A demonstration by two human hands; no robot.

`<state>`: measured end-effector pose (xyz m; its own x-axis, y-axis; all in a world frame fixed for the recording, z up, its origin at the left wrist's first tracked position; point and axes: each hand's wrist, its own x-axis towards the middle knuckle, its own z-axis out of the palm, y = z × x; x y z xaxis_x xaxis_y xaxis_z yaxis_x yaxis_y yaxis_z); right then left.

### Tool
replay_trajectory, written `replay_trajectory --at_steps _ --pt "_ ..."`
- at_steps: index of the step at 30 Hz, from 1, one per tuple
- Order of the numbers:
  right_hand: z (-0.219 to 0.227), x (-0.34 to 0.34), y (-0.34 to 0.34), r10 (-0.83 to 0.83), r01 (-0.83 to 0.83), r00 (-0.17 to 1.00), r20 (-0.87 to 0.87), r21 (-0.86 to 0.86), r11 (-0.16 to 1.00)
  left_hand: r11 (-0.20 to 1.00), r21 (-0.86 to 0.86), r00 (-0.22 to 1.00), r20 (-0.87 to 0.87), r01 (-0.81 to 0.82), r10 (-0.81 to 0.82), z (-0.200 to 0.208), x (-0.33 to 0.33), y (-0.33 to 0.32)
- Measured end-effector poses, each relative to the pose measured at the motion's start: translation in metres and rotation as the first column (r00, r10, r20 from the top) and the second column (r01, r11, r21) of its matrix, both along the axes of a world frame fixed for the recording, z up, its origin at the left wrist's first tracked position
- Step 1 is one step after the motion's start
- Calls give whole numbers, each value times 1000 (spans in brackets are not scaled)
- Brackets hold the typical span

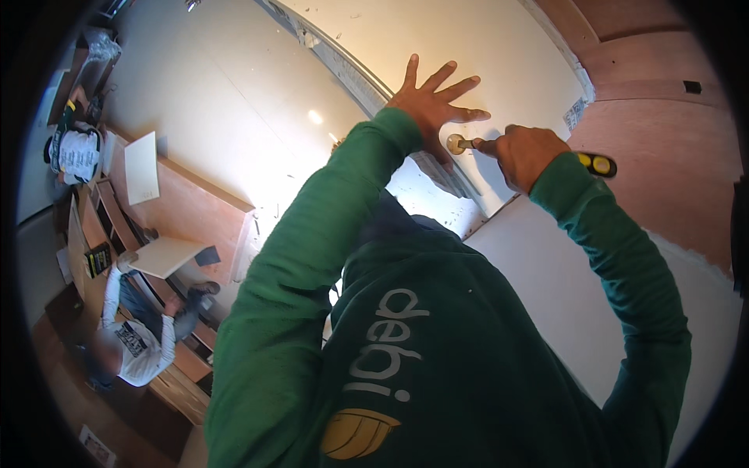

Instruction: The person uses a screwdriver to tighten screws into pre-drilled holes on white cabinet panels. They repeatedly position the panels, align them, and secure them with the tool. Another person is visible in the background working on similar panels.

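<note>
Fingers spread wide, my left hand (431,103) presses on a pale, smooth panel (507,58) near its long edge. My right hand (530,153) is closed around a chisel, whose black-and-yellow handle (598,164) sticks out behind the fist. The index finger stretches along the short metal blade (466,144). The blade's tip sits at a round, wood-coloured recess (455,143) in the panel, just below my left thumb. Its exact contact there is too small to make out.
Reddish wood panelling (663,140) rises on the right, with a small dark square opening (692,87). At lower left, a person in a white top (140,351) handles a pale board (168,256). Another person (78,152) is farther off at upper left. Wooden cabinet parts (195,210) stand nearby.
</note>
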<state>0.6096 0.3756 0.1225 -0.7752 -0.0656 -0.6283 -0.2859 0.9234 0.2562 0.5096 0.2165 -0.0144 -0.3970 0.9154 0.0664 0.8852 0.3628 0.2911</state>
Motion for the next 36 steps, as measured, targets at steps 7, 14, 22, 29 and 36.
replay_trajectory --at_steps 7,14,22,29,36 --pt "-2 9 0 -90 90 996 10 -127 988 998 -60 1000 24 -15 16 4 3 0" --pt "-2 10 -8 -155 154 988 -1 -122 981 998 -58 999 32 -4 6 3 2 2" --pt "4 14 -17 -209 209 978 4 -97 973 1000 -29 1000 18 -6 7 -3 -1 1" --pt "-16 17 -1 -217 199 975 -45 -252 947 1000 -26 1000 26 -4 5 0 0 2" --pt "-15 17 -4 -272 262 962 3 -272 926 1000 8 1000 17 -5 5 -6 -1 2"
